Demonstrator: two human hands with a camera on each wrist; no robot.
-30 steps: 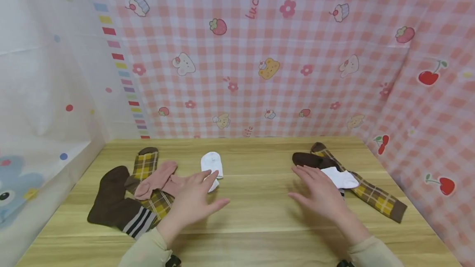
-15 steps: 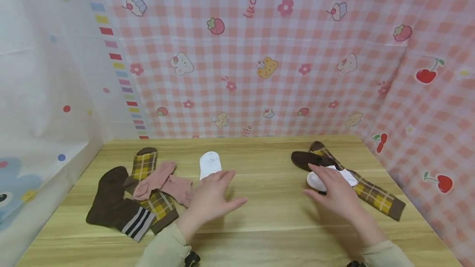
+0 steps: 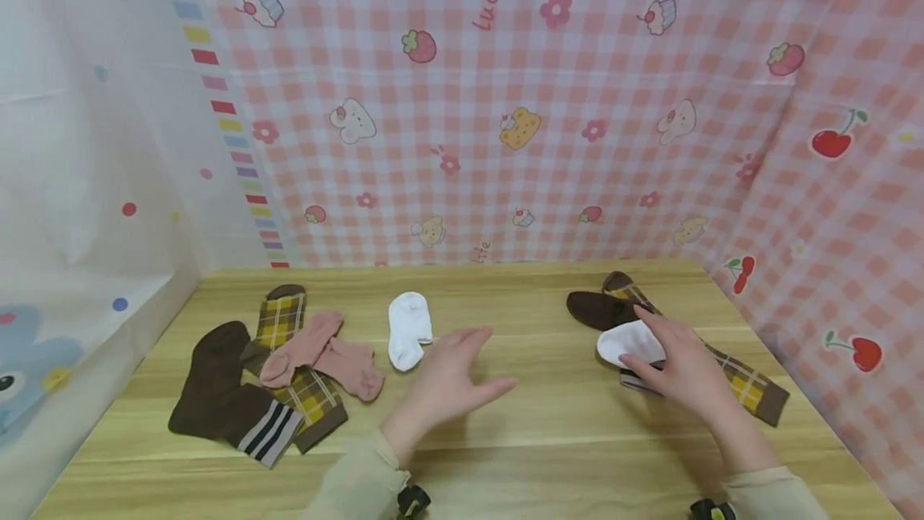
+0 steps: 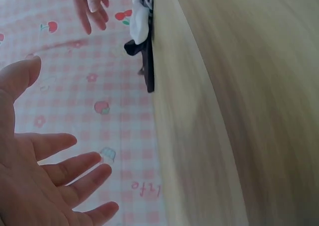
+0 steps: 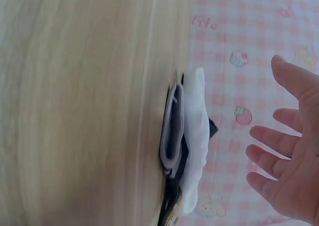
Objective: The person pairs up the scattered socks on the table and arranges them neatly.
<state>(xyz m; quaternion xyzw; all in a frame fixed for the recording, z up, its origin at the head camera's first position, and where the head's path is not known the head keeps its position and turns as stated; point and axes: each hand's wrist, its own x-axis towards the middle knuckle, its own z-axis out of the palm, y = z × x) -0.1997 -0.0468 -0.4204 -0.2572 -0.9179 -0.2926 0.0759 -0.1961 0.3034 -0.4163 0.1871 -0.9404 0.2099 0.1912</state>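
Observation:
My left hand (image 3: 449,375) hovers above the wooden table with spread fingers, right beside a white ankle sock (image 3: 408,331). In the left wrist view its thumb and fingers hold nothing. Over the right pile is my right hand (image 3: 682,367), fingers apart and slightly bent, also holding nothing in the right wrist view. It partly covers another white sock (image 3: 626,342), which lies on a dark brown sock (image 3: 597,310) with a striped cuff. Under these runs a yellow-brown plaid sock (image 3: 751,385).
On the left, a pink pair of socks (image 3: 352,367) lies across a plaid sock (image 3: 280,321), beside a brown sock (image 3: 220,392) with a striped cuff. A pink gingham cloth (image 3: 462,143) hangs behind the table (image 3: 520,424), and a white cloth (image 3: 79,151) at the left.
Both hands have moved to the right, staying unoccupied. The left white sock, earlier partly covered by my left hand, now shows whole. The socks lie where they were.

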